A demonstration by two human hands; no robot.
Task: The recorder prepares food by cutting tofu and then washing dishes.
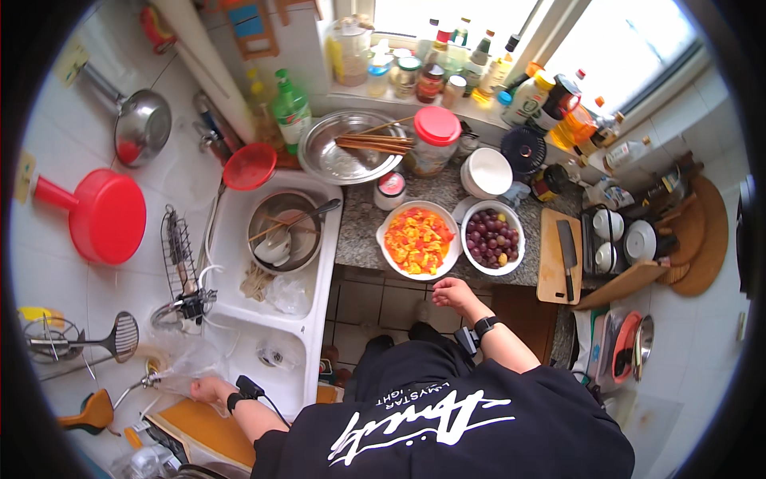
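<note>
Viewing from the head camera, locate the right hand (452,294) in front of the front edge of the granite countertop (363,239); its fingers are loosely curled, half open, and it has hold of nothing. The bowl of tomato and egg (417,241) sits at this front edge, toward the countertop's left end, and is the item nearest the right hand. The bowl of grapes (492,237) sits just to its right along the same edge. Farther right, near the front right corner, lies a wooden cutting board (550,275) carrying a knife (567,247), handle toward the front edge. Along the rear of the countertop, from left to right, stand a steel basin (319,152) with chopsticks (373,144) laid over it, a red-lidded jar (435,148) and a stack of white bowls (487,173). The left hand (211,389) is beyond the left edge of the white double sink (323,291), at the front compartment, with fingers curled against a clear plastic bag (185,359); whether it grips the bag cannot be told. The sink's rear compartment contains a metal pot (267,214).
</note>
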